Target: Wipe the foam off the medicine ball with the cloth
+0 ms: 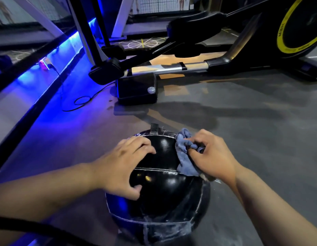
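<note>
A black medicine ball [161,192] with white stitched seams sits on the grey floor in front of me. Streaks of white foam show on its lower front panels and near its top rim. My left hand [122,167] rests spread on the ball's upper left side, fingers curved over the surface. My right hand [211,155] grips a bunched blue-grey cloth [185,153] and presses it against the ball's upper right side.
An elliptical trainer [189,66] with a yellow-ringed flywheel [299,25] stands just beyond the ball; its black foot block [136,89] is closest. A black cable [77,102] loops on the floor at left beside a blue-lit ledge. A dark hose crosses the bottom left corner.
</note>
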The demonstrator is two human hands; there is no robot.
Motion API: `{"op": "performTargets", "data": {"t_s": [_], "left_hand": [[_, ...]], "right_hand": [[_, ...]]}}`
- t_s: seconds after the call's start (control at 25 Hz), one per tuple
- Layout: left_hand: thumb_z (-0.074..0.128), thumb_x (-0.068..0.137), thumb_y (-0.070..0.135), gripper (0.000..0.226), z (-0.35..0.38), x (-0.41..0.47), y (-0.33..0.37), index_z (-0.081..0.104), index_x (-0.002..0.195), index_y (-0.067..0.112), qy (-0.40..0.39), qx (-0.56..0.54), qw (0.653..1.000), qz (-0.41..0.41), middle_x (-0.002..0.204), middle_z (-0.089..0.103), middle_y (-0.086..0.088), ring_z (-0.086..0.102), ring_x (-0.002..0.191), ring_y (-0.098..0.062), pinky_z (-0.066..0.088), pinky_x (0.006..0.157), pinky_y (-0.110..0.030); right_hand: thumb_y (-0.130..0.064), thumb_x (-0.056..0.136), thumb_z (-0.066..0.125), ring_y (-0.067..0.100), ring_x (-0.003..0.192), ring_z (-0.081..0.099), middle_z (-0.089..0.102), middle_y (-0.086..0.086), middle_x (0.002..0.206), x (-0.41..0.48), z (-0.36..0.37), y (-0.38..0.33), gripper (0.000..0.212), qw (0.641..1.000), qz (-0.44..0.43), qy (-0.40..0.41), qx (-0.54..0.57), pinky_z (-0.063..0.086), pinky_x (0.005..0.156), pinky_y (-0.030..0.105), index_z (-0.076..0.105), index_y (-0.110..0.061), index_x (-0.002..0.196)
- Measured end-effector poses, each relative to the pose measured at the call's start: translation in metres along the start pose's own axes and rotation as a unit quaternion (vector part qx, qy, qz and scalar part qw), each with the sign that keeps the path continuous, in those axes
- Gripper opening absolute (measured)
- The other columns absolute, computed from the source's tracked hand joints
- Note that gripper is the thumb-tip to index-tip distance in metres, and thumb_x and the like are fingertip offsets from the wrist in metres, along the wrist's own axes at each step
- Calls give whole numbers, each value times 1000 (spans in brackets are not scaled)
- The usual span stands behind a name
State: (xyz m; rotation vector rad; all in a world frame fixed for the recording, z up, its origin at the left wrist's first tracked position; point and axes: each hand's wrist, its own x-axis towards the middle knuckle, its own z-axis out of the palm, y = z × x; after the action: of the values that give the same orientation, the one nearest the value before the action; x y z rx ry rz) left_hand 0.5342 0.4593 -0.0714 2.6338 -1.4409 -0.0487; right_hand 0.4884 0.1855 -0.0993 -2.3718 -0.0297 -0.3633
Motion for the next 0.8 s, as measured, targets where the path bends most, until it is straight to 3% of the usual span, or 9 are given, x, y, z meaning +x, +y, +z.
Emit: {"op": "performTargets", "data": {"t_s": [0.08,0.2,0.24,0.36,0.44,0.6,0.72,0.8], "left_hand": [[72,51,47,90,-8,-9,-21,47,134,24,-15,18,999,26,137,41,6,41,130,-13,33,109,-34],[68,54,43,79,-20,-19,-53,56,129,23,-12,99,995,32,134,50,-1,49,123,-17,38,103,-40],[65,58,43,70,-22,-20,-59,59,125,23,6,102,995,6,129,53,-1,53,116,-19,41,98,-39],[49,68,55,52,-21,-11,-50,59,110,25,117,-1,981,-154,107,55,6,59,93,-19,50,83,-39],[38,67,71,64,-13,-5,-40,53,114,30,93,-72,966,-231,108,50,10,52,98,-14,46,89,-35],[34,60,81,83,3,-3,-26,34,130,36,-7,-61,971,-231,122,30,15,31,117,-13,39,101,-37],[34,56,76,83,7,1,-21,34,128,36,12,-39,964,-261,123,30,13,32,120,-16,39,98,-40],[34,57,75,83,12,2,-16,36,129,35,37,-19,963,-265,126,32,11,34,122,-18,39,96,-41]], "right_hand": [[-25,72,59,9,65,55,50,-8,75,-20,4,-14,9,999,-21,23,-12,47,62,30,55,-29,64],[-34,71,60,10,69,53,47,-12,80,-58,26,-42,11,994,-40,94,-43,43,57,25,51,-28,69],[-35,71,61,14,74,57,51,-11,85,-69,36,-50,9,991,-50,114,-53,46,58,25,59,-27,74],[-35,71,60,24,83,62,62,-1,96,-88,59,-61,31,980,-83,147,-106,52,58,28,73,-21,95],[-35,71,60,25,88,61,63,2,102,-85,62,-59,37,977,-84,156,-121,53,63,29,73,-20,102],[-25,74,65,27,102,60,66,7,113,-76,62,-48,34,970,-145,172,-90,52,84,32,74,-15,105],[-19,76,61,25,111,61,66,5,121,-58,57,-42,34,969,-207,124,-59,49,95,29,74,-16,107],[-13,78,58,12,112,62,68,-1,120,-39,55,-22,34,983,-132,123,31,47,95,21,74,-23,107]]}}
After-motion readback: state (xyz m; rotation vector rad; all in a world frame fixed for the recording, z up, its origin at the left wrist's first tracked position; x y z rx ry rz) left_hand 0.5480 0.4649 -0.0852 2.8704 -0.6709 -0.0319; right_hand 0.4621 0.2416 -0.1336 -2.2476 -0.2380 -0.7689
